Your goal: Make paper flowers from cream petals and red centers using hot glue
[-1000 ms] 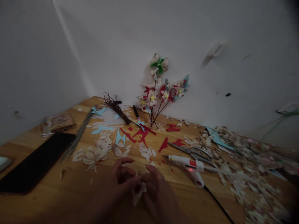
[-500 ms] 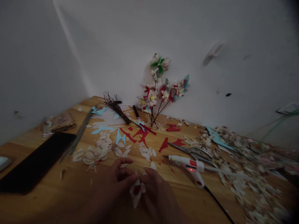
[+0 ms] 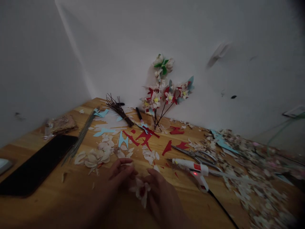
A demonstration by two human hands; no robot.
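Note:
A small handmade flower (image 3: 142,191) with white petals and a dark red centre hangs at the front of the wooden table. My right hand (image 3: 164,195) has its fingers closed around the flower's right side, partly hiding it. Just left of the flower, my left hand (image 3: 118,178) is curled with thumb and fingers together. Something pale shows at its fingertips, too dim and blurred to name. Beyond the hands lie loose white petals (image 3: 96,156) and a white glue gun (image 3: 190,166) with a red light on. Scissors (image 3: 196,156) lie behind the glue gun.
Cut scraps of red paper (image 3: 145,136) and blue paper (image 3: 123,140) lie mid-table. Finished flower branches (image 3: 164,97) stand against the wall. A bundle of brown twigs (image 3: 119,109), thin wires (image 3: 82,135) and a black phone-like slab (image 3: 35,165) are at left. Dried petals (image 3: 247,181) cover the right.
My left hand has drawn slightly up and left, away from the flower. The flower has shifted a little right and tilted, staying with my right hand.

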